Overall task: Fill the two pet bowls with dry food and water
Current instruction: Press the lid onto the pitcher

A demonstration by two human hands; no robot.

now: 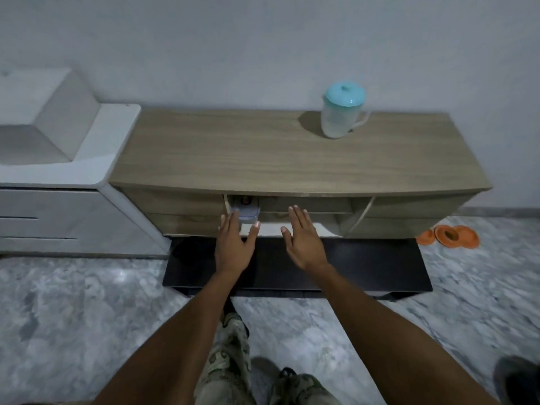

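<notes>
A clear plastic container [247,212] with a lid sits in the open shelf of a low wooden cabinet [292,153]. My left hand [233,244] is stretched out just in front of it, fingers straight, fingertips at the container's near side. My right hand [304,238] hovers open to the right, before the same shelf opening, holding nothing. A translucent water jug [342,112] with a teal lid stands on the cabinet top at the back right. Two orange pet bowls [450,235] lie on the floor by the cabinet's right end.
A white cabinet [58,176] stands against the wall on the left. A dark low board [365,267] juts out at the wooden cabinet's base. Grey marbled floor [87,317] lies around my legs. A dark shoe shows at the bottom right.
</notes>
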